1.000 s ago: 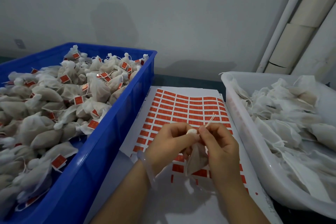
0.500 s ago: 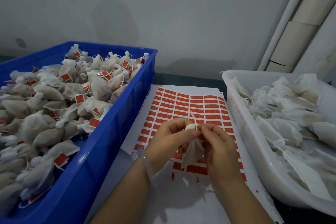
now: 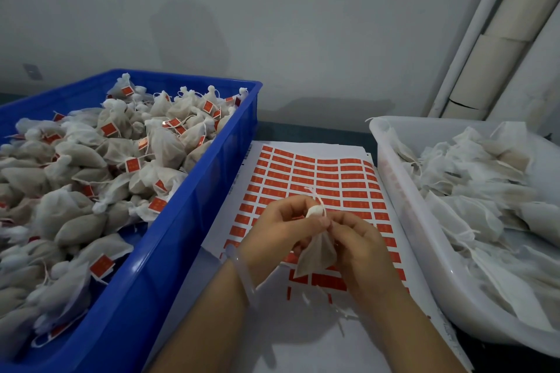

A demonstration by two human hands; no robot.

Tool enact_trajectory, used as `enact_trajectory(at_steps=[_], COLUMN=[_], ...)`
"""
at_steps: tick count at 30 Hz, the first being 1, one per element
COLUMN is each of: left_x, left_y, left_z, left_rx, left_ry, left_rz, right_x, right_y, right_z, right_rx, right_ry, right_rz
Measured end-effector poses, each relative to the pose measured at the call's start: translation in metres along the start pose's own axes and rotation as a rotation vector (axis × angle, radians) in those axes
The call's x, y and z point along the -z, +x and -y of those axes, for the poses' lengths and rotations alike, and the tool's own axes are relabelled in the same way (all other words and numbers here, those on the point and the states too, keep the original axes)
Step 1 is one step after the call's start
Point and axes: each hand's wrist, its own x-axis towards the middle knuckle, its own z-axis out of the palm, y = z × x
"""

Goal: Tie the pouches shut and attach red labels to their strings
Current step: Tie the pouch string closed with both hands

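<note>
A small white mesh pouch [image 3: 316,256] hangs between my hands above the sheet of red labels [image 3: 321,179]. My left hand [image 3: 281,227] pinches the gathered neck of the pouch, whose white tip pokes out above my fingers. My right hand [image 3: 359,247] pinches the pouch's thin string [image 3: 318,198], which curls upward from the neck. The pouch body dangles below, partly hidden by my right hand's fingers.
A blue crate [image 3: 194,221] on the left holds several tied pouches with red labels. A white tub [image 3: 403,215] on the right holds several loose untied pouches. A wall stands close behind, with pale pipes [image 3: 491,36] at the right.
The string that stuck out up and right a second ago now curls upward over the neck. My hands stay together on the pouch, shifted slightly.
</note>
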Motion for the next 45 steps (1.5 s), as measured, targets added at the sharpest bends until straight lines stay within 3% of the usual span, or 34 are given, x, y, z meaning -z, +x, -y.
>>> enact_trajectory(at_steps=[4,9,24,31,39,45], left_x=[0.003,0.001,-0.003,-0.003,-0.005,-0.005], left_y=[0.003,0.006,0.005,0.003,0.004,0.004], left_z=[0.002,0.007,0.005,0.004,0.010,0.006], left_rx=[0.000,0.016,-0.078,-0.145,-0.198,-0.236], left_ry=[0.047,0.105,0.049,0.244,0.478,0.350], left_rz=[-0.031,-0.105,-0.265,-0.196,-0.242,-0.280], right_x=[-0.004,-0.009,-0.004,-0.005,-0.006,-0.010], right_y=[-0.002,-0.004,-0.003,-0.002,0.000,0.000], right_z=[-0.003,-0.007,-0.008,-0.011,-0.011,-0.012], right_rx=[0.163,0.285,0.350,0.354,0.416,0.426], right_ry=[-0.240,-0.377,-0.428,-0.429,-0.473,-0.472], right_rz=[-0.041,-0.097,-0.034,-0.092,-0.152,-0.165])
